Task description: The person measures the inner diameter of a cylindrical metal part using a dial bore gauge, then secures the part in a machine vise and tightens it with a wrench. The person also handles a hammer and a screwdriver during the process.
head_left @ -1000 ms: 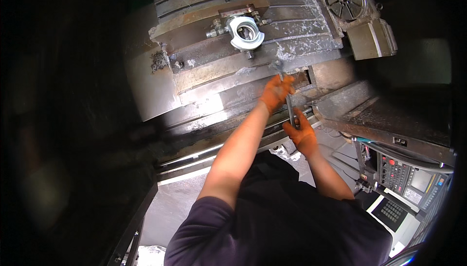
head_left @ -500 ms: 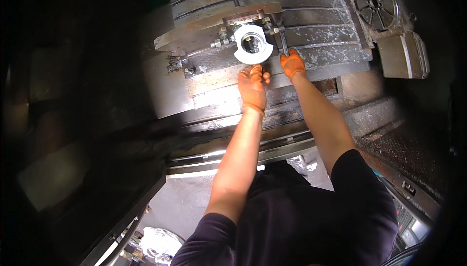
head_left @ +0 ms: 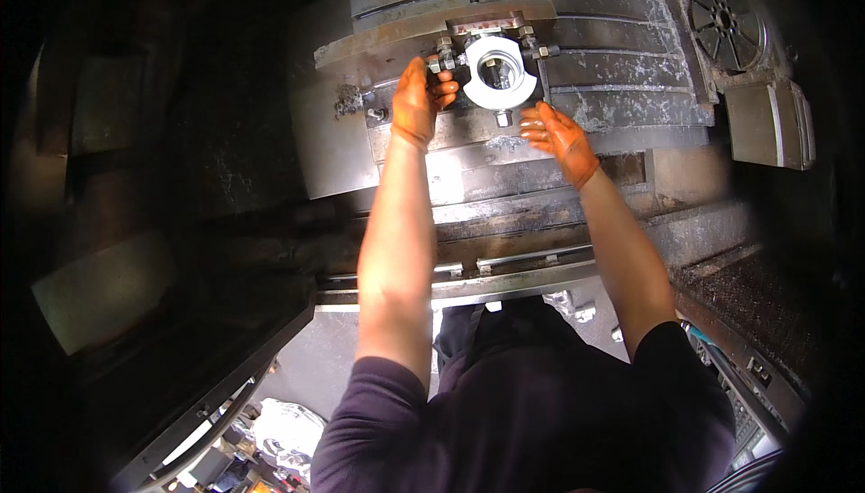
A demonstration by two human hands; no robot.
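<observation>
Ring-shaped metal part (head_left: 485,95) sits near the middle of the slotted machine table (head_left: 622,87), in front of a long brownish steel bar (head_left: 383,47). Its face is bright silver, smooth and strongly lit, clearly paler than the grey metal around it. Bore round; stepped bright rim, darker depth, a yellowish glint inside. Outer outline not a full circle: broken by shallow cut-outs. A reddish, worn plate (head_left: 487,23) stands directly behind.

Hardware about the ring: bolt with nuts on the left (head_left: 441,64), another bolt on the right (head_left: 543,50), a hex-headed bolt at the front edge (head_left: 504,118). All duller than the ring.

Left hand (head_left: 418,104), orange glove: fingers curled at the left bolt; cannot tell whether they grip it. Right hand (head_left: 560,140), same glove: just off the ring's front right, fingers loosely parted and pointing toward the front bolt.

Pale metal chips (head_left: 590,121) lie scattered on the table's right half. Round slotted faceplate (head_left: 726,20) beyond the table's right end.
</observation>
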